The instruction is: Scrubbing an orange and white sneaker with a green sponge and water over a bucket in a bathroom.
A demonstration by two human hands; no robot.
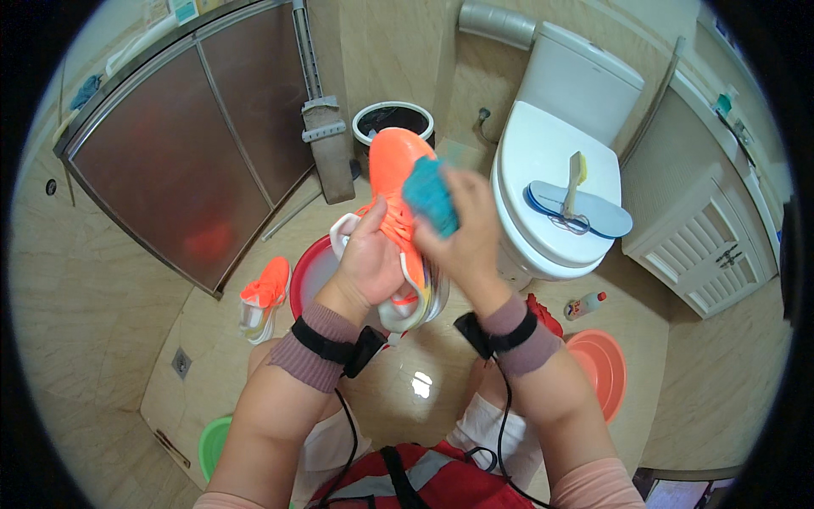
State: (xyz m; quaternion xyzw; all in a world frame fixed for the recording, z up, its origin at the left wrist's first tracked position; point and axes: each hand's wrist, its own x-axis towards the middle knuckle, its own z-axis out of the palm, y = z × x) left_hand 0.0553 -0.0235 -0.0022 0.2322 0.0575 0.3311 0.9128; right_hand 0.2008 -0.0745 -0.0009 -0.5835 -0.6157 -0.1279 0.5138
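An orange and white sneaker [395, 167] is held up in front of me, toe pointing away. My left hand [375, 264] grips it by the collar and laces, thumb along the laces. In my right hand [467, 223] is a blue cloth [429, 196], pressed against the right side of the shoe's upper; the hand is slightly blurred. Below the sneaker stands a red-rimmed basin [297, 280], mostly hidden by the shoe and my left hand. The matching sneaker [267, 292] rests on the floor to the left.
A toilet [540, 133] at right bears blue-white insoles [604, 213] and a scrub brush [572, 184]. Behind the shoe is a trash bin [392, 111]. An orange basin [601, 369], a bottle [582, 306] and a green basin [215, 445] are on the floor. A shower panel [172, 165] stands left.
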